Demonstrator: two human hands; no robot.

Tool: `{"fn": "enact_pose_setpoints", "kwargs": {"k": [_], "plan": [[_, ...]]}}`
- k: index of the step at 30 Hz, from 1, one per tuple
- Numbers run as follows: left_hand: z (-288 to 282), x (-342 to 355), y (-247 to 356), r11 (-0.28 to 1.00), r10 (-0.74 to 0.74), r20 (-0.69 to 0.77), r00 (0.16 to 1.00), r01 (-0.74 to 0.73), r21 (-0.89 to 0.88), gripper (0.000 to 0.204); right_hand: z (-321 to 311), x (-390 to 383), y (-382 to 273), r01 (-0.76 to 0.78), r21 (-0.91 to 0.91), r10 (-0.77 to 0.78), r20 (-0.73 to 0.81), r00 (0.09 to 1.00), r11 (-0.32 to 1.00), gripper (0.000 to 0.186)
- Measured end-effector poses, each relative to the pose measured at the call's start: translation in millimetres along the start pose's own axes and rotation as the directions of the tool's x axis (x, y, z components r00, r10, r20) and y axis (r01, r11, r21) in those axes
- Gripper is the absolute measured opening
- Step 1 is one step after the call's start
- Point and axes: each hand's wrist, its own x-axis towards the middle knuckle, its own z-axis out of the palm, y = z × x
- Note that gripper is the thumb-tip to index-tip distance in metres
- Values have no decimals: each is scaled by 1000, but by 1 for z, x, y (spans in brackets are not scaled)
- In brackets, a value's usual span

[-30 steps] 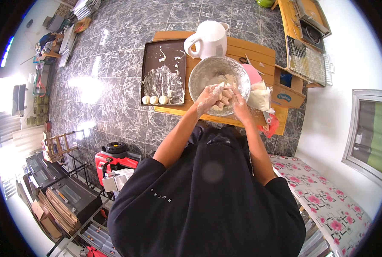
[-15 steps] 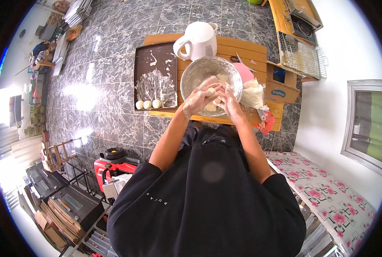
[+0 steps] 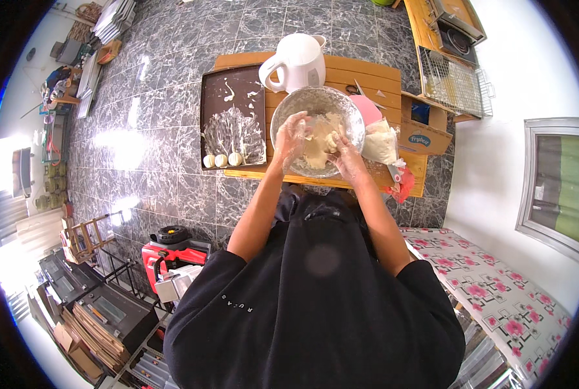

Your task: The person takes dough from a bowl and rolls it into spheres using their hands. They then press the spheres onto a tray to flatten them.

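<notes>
A metal mixing bowl, its inside smeared with flour, holds soft pale dough. Over the bowl's left side is my left hand, floury, its fingers curved with a gap from the thumb; no clear lump shows in it. At the right side my right hand has its fingers closed on a small piece of dough. Both hands are coated with flour and bits of dough. Left of the bowl lies a dark baking tray, greased with white streaks, bearing three dough balls along its near edge.
Behind the bowl stands a white electric kettle on the wooden table. To the right are scissors, a pink round item, an open flour bag, a red wrapper and a cardboard box.
My hands were together over the bowl with a small dough lump between them. They have parted: the left moved left, and the right lowered slightly with dough in its fingers.
</notes>
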Motion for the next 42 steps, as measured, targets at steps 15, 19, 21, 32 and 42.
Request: {"fn": "enact_pose_setpoints", "kwargs": {"k": [15, 19, 21, 32, 42], "plan": [[0, 16, -35, 267, -8, 211, 977, -201, 942, 16, -31, 24, 30, -119, 89, 106, 145, 984, 989, 29], [-3, 10, -9, 321, 33, 338, 940, -331, 887, 16, -26, 36, 53, -161, -218, 167, 10, 986, 963, 30], [-10, 10, -6, 342, -16, 341, 940, -315, 885, 20, -15, 35, 48, -206, -233, 204, -34, 978, 950, 30], [-15, -3, 19, 341, 117, 340, 933, -359, 869, 17, -26, 60, 49, -380, -398, 367, -113, 923, 835, 28], [-7, -23, 66, 449, 131, 292, 947, -319, 834, 19, -4, 44, 32, -349, -334, 300, -192, 934, 875, 27]]}}
